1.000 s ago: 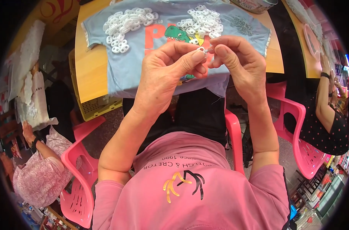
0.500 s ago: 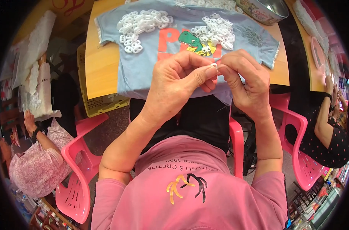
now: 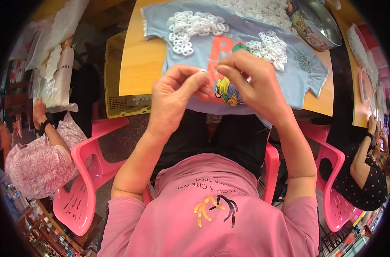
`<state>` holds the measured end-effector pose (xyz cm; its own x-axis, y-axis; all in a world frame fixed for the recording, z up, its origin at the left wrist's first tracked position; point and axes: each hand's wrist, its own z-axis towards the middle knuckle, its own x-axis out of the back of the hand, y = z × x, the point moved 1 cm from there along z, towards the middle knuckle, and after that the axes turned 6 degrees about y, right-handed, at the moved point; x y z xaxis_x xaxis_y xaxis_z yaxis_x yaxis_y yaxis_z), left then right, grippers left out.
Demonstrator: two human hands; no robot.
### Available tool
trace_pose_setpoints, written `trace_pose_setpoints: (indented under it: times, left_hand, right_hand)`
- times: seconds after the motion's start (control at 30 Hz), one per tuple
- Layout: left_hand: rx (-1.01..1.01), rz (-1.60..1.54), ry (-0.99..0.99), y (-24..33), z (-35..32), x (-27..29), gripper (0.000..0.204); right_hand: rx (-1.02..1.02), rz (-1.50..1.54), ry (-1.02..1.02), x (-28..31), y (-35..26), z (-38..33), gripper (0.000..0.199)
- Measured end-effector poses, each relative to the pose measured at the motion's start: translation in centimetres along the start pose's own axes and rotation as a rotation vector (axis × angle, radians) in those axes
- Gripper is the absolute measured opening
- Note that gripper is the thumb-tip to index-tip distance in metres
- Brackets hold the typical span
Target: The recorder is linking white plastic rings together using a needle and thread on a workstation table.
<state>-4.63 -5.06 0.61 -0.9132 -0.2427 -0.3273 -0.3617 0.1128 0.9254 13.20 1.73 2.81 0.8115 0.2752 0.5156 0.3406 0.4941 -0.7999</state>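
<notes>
My left hand [image 3: 175, 96] is closed, thumb and forefinger pinching a small white plastic piece [image 3: 203, 71]. Just to its right, my right hand [image 3: 255, 81] is raised with curled fingers. Whether anything small sits in its fingertips cannot be made out. Both hands hover over a light blue T-shirt [image 3: 291, 88] with a red and green cartoon print, spread across the table. On the shirt lie a left pile of white two-holed oval pieces [image 3: 195, 25] and a right pile of similar white pieces [image 3: 268, 49], partly behind my right hand. Dark threads [image 3: 304, 60] rest near the right sleeve.
A larger white heap [image 3: 263, 10] and a round printed metal tin [image 3: 317, 25] stand at the table's back right. A yellow crate [image 3: 113, 77] is left of the wooden table [image 3: 137, 68]. Pink chairs [image 3: 81, 188] flank me; other people sit at both sides.
My hands, together at the fingertips before, are now apart, the left still pinching the white piece. The whole view has shifted, so the table and piles appear lower and further right.
</notes>
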Motion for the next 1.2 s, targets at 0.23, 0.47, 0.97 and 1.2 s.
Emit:
trace_pose_setpoints:
  times: [0.23, 0.47, 0.97, 1.2]
  left_hand:
    - [-0.093, -0.034, 0.134, 2.4, 0.1, 5.1, 0.015]
    - [-0.082, -0.052, 0.151, 2.6, 0.1, 6.7, 0.017]
    - [-0.071, -0.093, 0.007, 1.7, 0.4, 3.0, 0.016]
    - [-0.088, -0.100, -0.092, 1.0, 0.7, -0.7, 0.016]
  right_hand:
    - [0.321, -0.330, 0.082, -5.9, -0.5, 5.1, 0.014]
    - [0.355, -0.515, 0.040, -7.9, -0.4, 5.5, 0.013]
    - [-0.291, 0.309, 0.131, -3.5, -0.8, 3.0, 0.022]
    - [-0.544, 0.981, 0.265, -2.1, -1.7, 0.6, 0.016]
